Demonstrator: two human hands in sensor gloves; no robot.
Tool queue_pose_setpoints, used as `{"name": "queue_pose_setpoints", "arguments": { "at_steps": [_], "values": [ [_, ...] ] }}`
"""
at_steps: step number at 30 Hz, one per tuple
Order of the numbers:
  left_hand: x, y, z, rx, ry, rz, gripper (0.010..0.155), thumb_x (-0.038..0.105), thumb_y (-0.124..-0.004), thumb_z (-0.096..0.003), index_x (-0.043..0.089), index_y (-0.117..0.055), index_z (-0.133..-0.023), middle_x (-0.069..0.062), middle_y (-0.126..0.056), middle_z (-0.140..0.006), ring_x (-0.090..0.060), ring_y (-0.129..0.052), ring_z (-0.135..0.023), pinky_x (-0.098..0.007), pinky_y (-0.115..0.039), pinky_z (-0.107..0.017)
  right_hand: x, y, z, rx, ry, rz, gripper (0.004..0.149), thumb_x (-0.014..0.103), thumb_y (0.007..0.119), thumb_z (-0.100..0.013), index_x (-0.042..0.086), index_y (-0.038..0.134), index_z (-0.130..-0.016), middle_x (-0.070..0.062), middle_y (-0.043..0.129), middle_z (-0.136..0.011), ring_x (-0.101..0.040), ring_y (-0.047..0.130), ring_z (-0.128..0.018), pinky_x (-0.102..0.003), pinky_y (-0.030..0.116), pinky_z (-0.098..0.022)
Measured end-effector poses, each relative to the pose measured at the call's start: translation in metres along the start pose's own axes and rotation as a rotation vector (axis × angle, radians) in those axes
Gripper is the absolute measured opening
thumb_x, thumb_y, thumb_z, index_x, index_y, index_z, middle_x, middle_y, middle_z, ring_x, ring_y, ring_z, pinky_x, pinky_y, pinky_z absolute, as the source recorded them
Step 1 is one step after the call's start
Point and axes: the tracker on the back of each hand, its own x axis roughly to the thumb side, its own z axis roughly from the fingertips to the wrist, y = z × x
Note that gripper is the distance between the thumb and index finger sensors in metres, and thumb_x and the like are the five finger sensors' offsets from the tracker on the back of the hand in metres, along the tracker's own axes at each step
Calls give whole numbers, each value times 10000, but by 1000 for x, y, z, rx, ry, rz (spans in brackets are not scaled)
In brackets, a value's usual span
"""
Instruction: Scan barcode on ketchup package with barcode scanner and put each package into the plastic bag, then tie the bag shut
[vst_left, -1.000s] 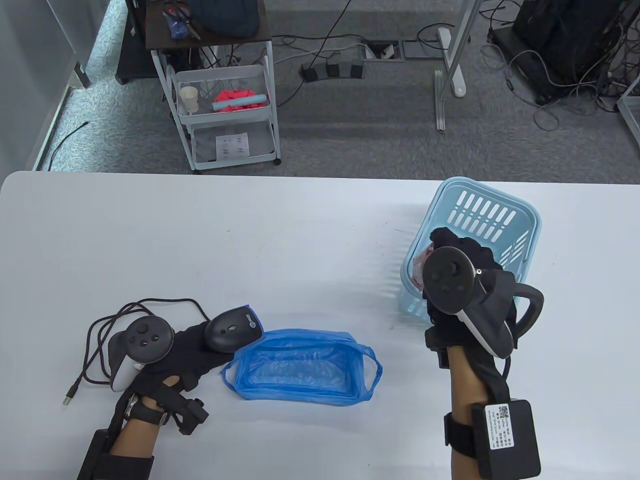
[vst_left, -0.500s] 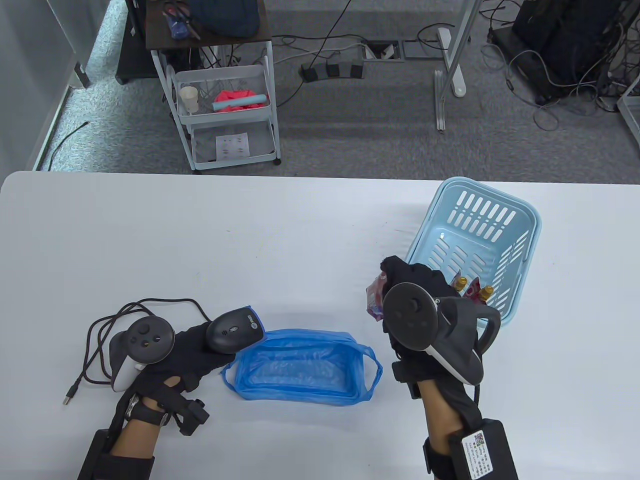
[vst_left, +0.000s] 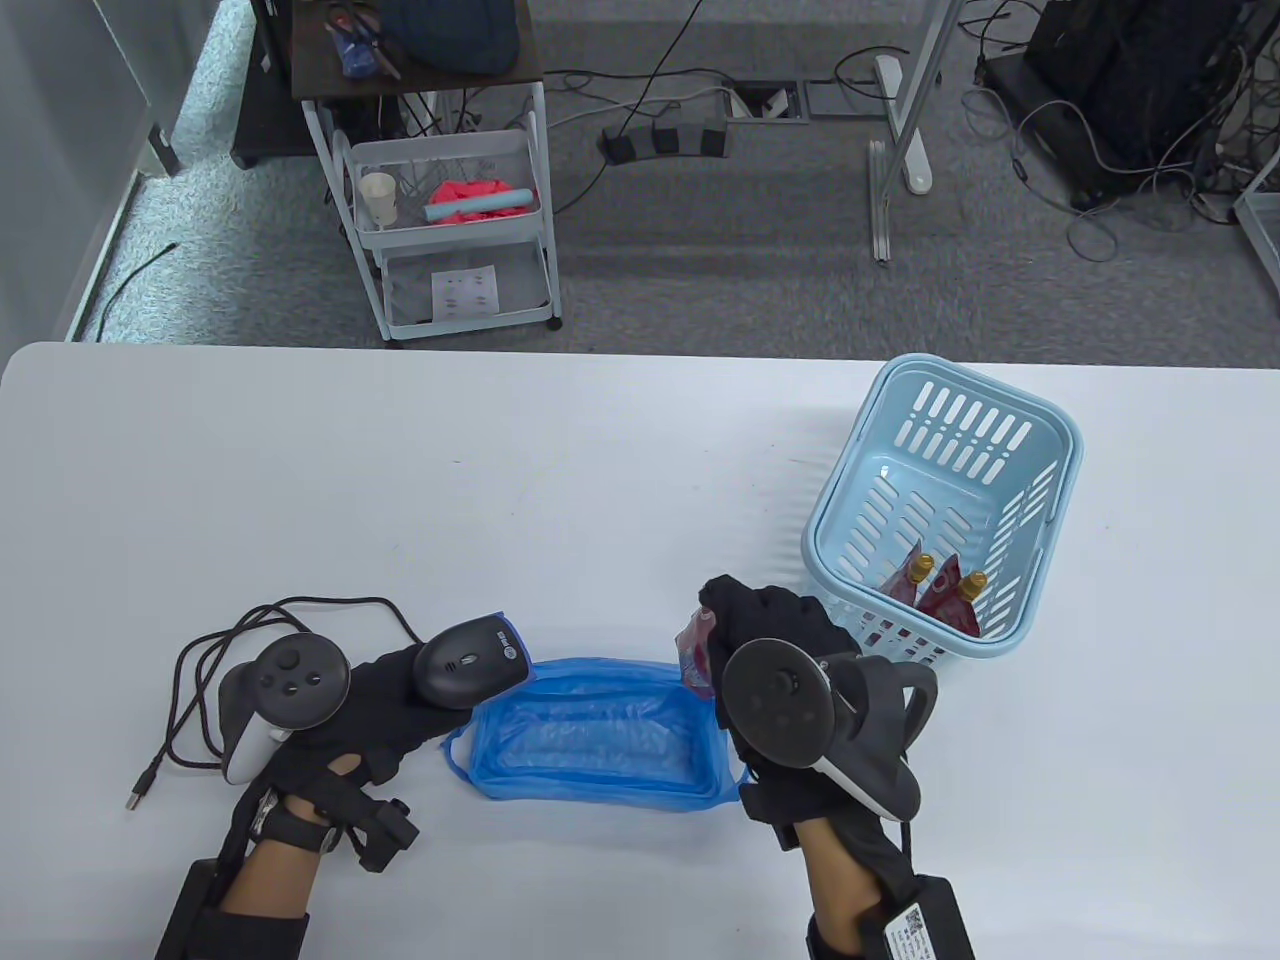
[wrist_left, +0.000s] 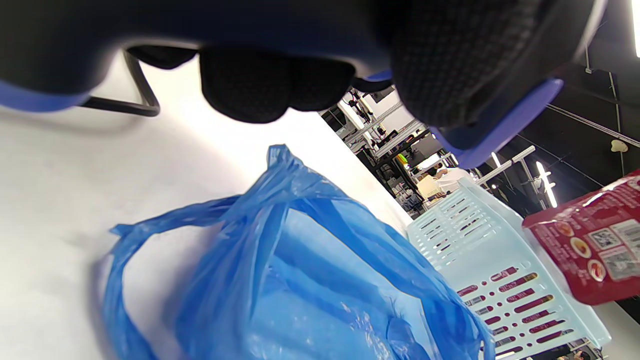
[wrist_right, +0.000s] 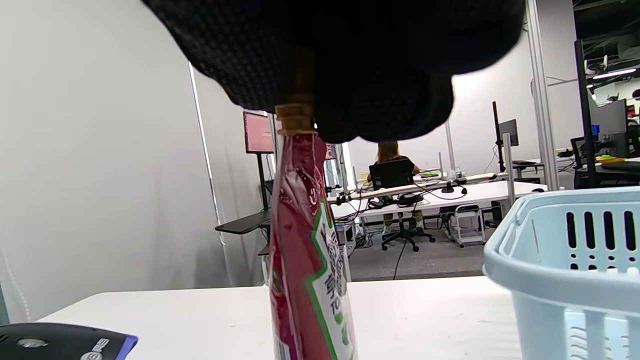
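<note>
Right hand (vst_left: 770, 640) grips ketchup package (wrist_right: 307, 260); left hand (vst_left: 385, 690) grips scanner (vst_left: 470, 665).

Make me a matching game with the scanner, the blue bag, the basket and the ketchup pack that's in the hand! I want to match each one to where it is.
Things:
1. barcode scanner
2. plastic bag
3. basket
4. ketchup package

Places:
A. held up by the right hand, hanging from its spout
B. lying open on the table between the two hands
C. under the left hand fingers, cable attached
D. on the table's right side, with two more red packs inside

Pairs: 1-C, 2-B, 3-D, 4-A
</note>
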Motion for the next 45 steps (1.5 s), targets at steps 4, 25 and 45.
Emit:
{"name": "queue_pose_setpoints", "arguments": {
  "at_steps": [4,25,45],
  "values": [
    [0,-1,0,-3,-3,-5,509,492,-885,-442,252,-824,-886,16,-892,-833,-286,-990,-637,-535,-772,-612,-1,13,6,9,-9,-41,421,235,816,-523,122,771,-926,-187,884,-794,-360,909,-597,-395,805,-371],
    [57,-16,9,-109,-201,-173,513,480,-899,-431,253,-837,-886,26,-894,-865,-292,-990,-696,-546,-760,-632,-6,55,17,33,-53,-166,423,247,809,-528,119,767,-929,-189,883,-782,-353,909,-590,-392,802,-367],
    [66,-47,9,-121,-246,-231,490,487,-887,-437,275,-841,-876,37,-896,-855,-282,-989,-684,-534,-765,-626,3,58,19,29,-85,-183,425,254,808,-529,113,767,-928,-187,888,-770,-348,912,-579,-388,803,-358]
  ]
}}
